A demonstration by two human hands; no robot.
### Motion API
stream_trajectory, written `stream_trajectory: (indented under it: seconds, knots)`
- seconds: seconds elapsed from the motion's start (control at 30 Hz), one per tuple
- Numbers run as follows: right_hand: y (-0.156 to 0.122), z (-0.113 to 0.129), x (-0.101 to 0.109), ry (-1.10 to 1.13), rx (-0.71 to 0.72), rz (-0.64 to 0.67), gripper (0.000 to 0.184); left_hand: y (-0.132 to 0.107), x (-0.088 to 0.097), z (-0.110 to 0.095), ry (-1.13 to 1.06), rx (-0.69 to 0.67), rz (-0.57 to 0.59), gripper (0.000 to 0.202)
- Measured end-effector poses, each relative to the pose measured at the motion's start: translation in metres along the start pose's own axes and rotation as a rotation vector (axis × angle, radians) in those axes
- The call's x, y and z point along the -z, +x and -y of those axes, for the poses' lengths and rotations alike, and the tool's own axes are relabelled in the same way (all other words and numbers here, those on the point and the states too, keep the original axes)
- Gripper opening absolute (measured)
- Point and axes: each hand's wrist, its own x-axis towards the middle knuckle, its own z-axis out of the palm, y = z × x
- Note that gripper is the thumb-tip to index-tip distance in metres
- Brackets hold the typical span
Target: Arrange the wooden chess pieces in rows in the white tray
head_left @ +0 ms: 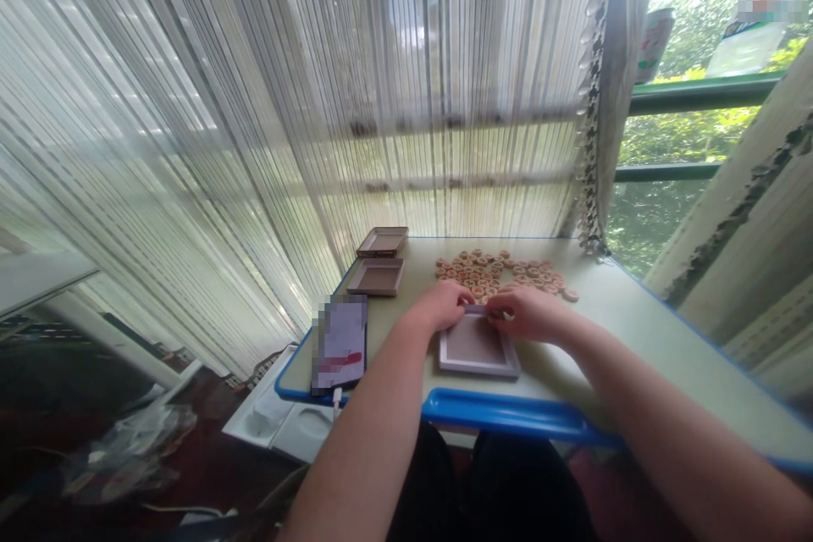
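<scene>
A shallow square tray with a pale rim [478, 349] lies on the small blue-edged table [635, 313] in front of me. My left hand [443, 303] rests at the tray's far left corner, fingers curled. My right hand [530, 312] sits at the far right corner, fingers bent together in a pinch; what it pinches is too small to make out. Just beyond both hands lies a heap of several small round wooden discs [495, 271].
Two more brown trays [376, 277] [382, 241] lie at the table's far left. A phone [340, 340] with a cable sits at the left front edge. Striped curtains hang behind; an open window is at right. A white object lies on the floor left.
</scene>
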Motion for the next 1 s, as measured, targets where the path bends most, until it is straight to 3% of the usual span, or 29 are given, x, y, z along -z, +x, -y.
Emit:
stream_trajectory:
  seconds: [1.0]
  knots:
    - [0.0014,-0.0057,-0.0024,0.042,-0.024,0.041,0.017,-0.0008,-0.0003,-0.0009,-0.019,0.020,0.040,0.033]
